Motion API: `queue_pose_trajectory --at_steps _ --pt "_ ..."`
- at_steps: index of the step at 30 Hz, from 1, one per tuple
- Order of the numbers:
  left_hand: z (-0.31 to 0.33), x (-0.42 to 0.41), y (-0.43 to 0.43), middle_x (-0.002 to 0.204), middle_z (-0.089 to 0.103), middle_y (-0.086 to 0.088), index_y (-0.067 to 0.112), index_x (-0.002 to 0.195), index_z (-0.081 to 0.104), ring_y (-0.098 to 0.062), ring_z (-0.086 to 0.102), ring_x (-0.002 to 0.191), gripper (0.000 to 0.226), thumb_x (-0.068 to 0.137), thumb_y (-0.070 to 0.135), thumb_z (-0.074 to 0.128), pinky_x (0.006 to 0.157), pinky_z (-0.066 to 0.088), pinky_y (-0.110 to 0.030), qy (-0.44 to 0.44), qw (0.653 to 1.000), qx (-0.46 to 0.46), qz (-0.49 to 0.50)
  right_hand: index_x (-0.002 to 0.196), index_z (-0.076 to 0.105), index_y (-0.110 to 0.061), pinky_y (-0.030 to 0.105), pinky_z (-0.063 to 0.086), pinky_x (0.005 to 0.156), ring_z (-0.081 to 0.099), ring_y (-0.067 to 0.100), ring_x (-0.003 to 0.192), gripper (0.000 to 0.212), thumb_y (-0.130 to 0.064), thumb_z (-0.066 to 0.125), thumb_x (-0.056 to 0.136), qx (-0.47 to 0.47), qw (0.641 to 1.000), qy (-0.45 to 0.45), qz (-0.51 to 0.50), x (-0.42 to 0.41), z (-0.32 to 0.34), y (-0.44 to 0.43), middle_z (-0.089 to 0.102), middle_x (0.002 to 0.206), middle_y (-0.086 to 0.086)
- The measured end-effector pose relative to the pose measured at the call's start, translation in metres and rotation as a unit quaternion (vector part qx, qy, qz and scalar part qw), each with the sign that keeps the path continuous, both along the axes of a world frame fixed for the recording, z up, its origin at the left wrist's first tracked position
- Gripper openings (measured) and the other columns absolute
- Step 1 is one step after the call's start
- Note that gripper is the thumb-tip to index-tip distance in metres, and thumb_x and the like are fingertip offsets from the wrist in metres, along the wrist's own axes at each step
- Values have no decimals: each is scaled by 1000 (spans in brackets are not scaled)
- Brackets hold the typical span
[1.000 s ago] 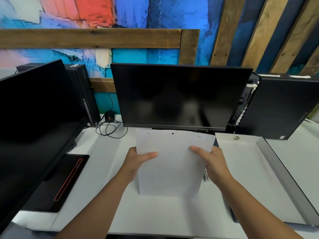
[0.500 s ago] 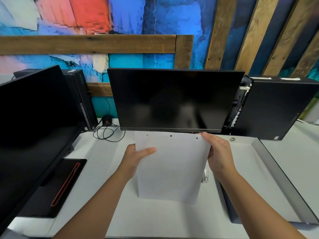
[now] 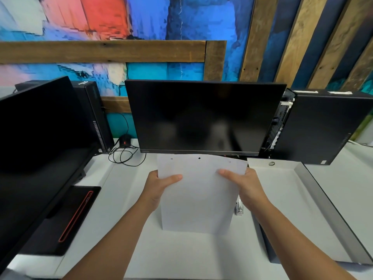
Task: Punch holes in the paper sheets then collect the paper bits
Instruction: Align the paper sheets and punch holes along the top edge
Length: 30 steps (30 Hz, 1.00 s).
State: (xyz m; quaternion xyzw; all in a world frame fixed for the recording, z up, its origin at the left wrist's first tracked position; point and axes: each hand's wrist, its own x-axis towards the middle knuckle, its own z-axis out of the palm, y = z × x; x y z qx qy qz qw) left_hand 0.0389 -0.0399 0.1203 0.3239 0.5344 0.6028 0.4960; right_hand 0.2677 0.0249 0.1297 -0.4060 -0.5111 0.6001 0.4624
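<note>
Head view of a white worktop before a painted wall with wooden slats. A dark central monitor stands directly behind the task area, its lower edge just beyond the top of the paper. A second dark monitor fills the left side, its black base marked by a red slot. A black tower stands behind it, and beside this lie a black mouse and a loose coil of cable. At right stand another black computer case and a shallow white tray with a grey wall; a small round object rests at the tray's far edge. A small clear device, too blurred to identify, lies on the worktop between paper and tray.

The paper sheets are held near upright above the worktop centre, slightly fanned at the upper right corner, with 3 holes along the top edge. The left hand grips the left edge and the right hand grips the right edge, each with its thumb lying across the near face. The remaining fingers are hidden behind the sheets.
</note>
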Motion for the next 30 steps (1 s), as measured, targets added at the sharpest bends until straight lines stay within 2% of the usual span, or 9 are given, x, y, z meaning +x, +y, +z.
queue_pose_trajectory --at_steps 2,5,8,13,16,20,24,28,30 --pt "-4 1 -1 89 75 -11 11 83 75 -29 71 83 29 55 12 79 78 55 -36 4 1000 -10 4 100 73 -11 42 55 84 70 29 95 44 -25 83 60 -15 1000 -21 6 -2 -8 -3 75 100 6" --pt "-3 1 0 89 75 -10 10 86 74 -28 70 83 31 55 12 79 80 56 -37 6 1000 1 10 98 73 -9 42 55 83 70 30 94 36 -18 84 64 -14 1000 -18 -3 -3 -7 -1 75 98 7" --pt "-2 -1 3 88 75 -8 10 87 73 -25 71 82 33 55 11 78 80 56 -36 6 1000 15 8 98 73 -10 42 55 83 70 28 93 46 -28 85 58 -5 1000 -26 -7 -3 -5 3 75 98 6" --pt "-28 6 -3 89 75 -11 10 81 74 -29 70 86 32 50 9 81 88 54 -44 17 999 -37 8 89 73 -11 25 53 58 72 22 79 35 -20 83 57 -42 996 -73 -1 -4 -35 -10 76 90 7" --pt "-34 8 -5 88 75 -11 10 81 74 -30 70 85 34 48 9 82 87 54 -44 14 998 -51 16 88 73 -11 33 55 67 72 25 83 35 -22 82 55 -55 996 -72 -5 -6 -43 -11 76 90 7" --pt "-31 4 0 89 75 -11 10 83 73 -28 70 85 35 49 9 81 83 55 -38 21 999 -34 9 91 73 -11 25 50 56 72 22 80 39 -24 82 56 -49 996 -70 1 -5 -40 -6 76 88 4" --pt "-48 6 -8 87 76 -10 10 83 73 -29 71 85 37 47 10 82 79 56 -36 38 996 -75 3 94 73 -9 38 57 75 72 25 84 41 -20 83 55 -75 994 -79 -7 -2 -65 -16 76 89 5" --pt "-56 4 -8 83 76 -7 9 84 72 -25 72 80 40 46 7 85 76 56 -34 38 995 -89 10 92 74 -9 36 56 75 72 24 84 24 -8 82 69 -88 993 -81 2 -1 -71 -16 76 89 6" --pt "-56 0 -6 82 76 -6 8 84 72 -24 72 79 36 52 -1 86 76 56 -33 34 996 -82 10 92 74 -9 36 56 76 72 23 84 24 -8 82 69 -82 994 -78 7 -2 -68 -14 76 90 6"
